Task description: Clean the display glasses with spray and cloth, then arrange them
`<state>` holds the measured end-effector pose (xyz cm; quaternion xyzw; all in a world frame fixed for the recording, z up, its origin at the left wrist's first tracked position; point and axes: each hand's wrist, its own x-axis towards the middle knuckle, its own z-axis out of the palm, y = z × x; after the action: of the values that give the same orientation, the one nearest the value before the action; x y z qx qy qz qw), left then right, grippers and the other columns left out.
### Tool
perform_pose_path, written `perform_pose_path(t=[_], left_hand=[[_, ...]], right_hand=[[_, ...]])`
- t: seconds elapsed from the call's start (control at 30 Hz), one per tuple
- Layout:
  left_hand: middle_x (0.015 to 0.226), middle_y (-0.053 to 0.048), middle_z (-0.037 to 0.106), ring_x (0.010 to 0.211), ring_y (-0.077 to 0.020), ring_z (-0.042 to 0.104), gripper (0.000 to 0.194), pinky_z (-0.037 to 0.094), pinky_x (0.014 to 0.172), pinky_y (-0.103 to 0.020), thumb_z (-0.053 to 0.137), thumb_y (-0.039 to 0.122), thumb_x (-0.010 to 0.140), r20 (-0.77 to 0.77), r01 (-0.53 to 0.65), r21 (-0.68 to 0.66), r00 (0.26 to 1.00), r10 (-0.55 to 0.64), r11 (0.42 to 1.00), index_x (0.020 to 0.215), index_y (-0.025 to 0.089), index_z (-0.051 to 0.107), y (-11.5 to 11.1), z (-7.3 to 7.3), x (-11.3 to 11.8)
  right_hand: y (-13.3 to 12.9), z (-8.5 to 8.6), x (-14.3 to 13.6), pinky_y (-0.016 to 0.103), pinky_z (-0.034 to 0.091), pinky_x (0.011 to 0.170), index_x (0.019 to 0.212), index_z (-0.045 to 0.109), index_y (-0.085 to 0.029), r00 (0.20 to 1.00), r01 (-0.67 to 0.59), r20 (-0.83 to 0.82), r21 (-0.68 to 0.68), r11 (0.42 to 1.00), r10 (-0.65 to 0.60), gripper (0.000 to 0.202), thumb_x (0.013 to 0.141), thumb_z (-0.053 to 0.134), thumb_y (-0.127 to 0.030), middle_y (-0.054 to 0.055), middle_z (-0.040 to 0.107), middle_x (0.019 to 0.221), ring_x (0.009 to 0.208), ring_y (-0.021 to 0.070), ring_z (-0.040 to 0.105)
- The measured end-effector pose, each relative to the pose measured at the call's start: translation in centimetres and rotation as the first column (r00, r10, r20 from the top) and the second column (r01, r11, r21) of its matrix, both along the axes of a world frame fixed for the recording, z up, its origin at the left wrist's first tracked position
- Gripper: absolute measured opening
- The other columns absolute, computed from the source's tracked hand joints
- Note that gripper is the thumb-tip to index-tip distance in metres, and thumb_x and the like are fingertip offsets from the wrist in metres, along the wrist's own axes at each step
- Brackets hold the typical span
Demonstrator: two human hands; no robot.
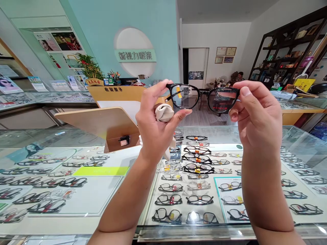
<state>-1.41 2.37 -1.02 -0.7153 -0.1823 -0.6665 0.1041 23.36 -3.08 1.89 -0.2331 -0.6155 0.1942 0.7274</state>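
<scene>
A pair of black-rimmed eyeglasses (203,92) is held up in front of me, above the glass display case. The clear lenses show small printed stickers or marks. My left hand (158,119) grips the left end of the frame with its fingers and also clutches a bunched whitish cloth (164,112) in its palm. Part of that cloth hangs down behind the wrist. My right hand (260,112) pinches the right end of the frame between thumb and fingers.
Below lies a glass display case (143,233) with rows of eyeglasses (199,168) inside. An open wooden box-like stand (99,120) sits on its top at the left. Beyond are a wooden counter front (114,93), a potted plant (89,66), dark shelves (286,47) and a distant person (239,76).
</scene>
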Motion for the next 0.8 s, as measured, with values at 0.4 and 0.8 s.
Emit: perform_pose_path(t=[0.4, 0.8], left_hand=[[0.150, -0.008, 0.070, 0.145, -0.0458, 0.064, 0.086, 0.064, 0.110, -0.066, 0.088, 0.082, 0.079, 0.095, 0.099, -0.052, 0.991, -0.094, 0.994, 0.152, 0.041, 0.066, -0.16, 0.35, 0.48], [0.129, -0.008, 0.077, 0.132, -0.0405, 0.076, 0.079, 0.069, 0.086, -0.052, 0.079, 0.085, 0.088, 0.123, 0.197, -0.109, 0.975, -0.184, 0.974, 0.150, 0.039, 0.062, -1.08, 0.50, 0.54]], right_hand=[[0.26, -0.01, 0.43, 0.031, 0.054, 0.060, 0.106, 0.080, -0.032, 0.999, 0.048, 0.015, 0.020, 0.999, -0.048, 0.018, 0.108, 0.078, -0.050, 0.000, 0.066, 0.082, 0.068, 0.0156, 0.063], [0.33, 0.16, 0.26, 0.036, 0.055, 0.079, 0.100, 0.081, -0.030, 0.999, -0.045, -0.020, -0.035, 0.998, 0.045, 0.015, 0.105, 0.080, -0.044, 0.000, 0.073, 0.092, 0.083, 0.0183, 0.067]])
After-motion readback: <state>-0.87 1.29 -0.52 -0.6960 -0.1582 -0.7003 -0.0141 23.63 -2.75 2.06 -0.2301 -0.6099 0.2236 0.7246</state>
